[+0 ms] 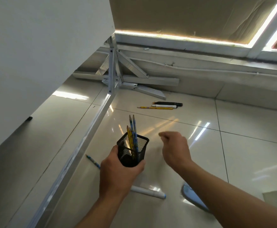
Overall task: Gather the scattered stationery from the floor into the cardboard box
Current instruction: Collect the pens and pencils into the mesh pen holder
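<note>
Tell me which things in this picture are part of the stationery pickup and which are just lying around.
Part of the job: mesh pen cup with pencils, held in the left hand; blue pencil; white marker; black marker, white pen and yellow pencil grouped together further off; right hand, empty.

Just lying about: metal frame pieces; white board; light blue object.
</note>
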